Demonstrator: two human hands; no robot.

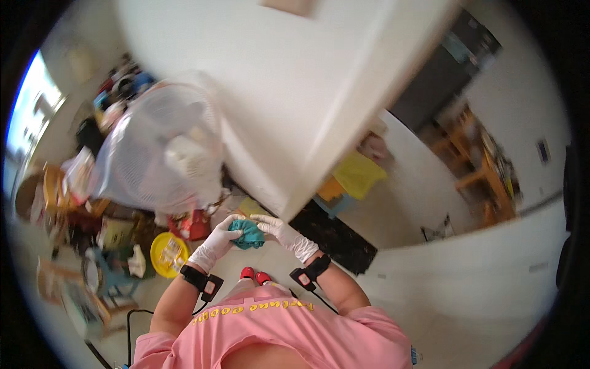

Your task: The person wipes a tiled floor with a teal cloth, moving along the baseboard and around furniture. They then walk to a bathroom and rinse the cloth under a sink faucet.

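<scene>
A bunched teal cloth (249,235) is held in front of my body, above my red shoes. My left hand (222,239), in a white glove, grips the cloth from its left side, with the thumb on top. My right hand (281,231), gloved too, is at the cloth's upper right side with its fingers stretched out; whether it grips the cloth or only touches it I cannot tell. Black straps with small devices and cables sit on both wrists.
Ahead rises a white wall corner (295,184). To its left stand a net-covered fan (170,143), a yellow basin (159,251) and cluttered household items. A black mat (336,240), a yellow bag (359,173) and wooden furniture (488,180) are on the right.
</scene>
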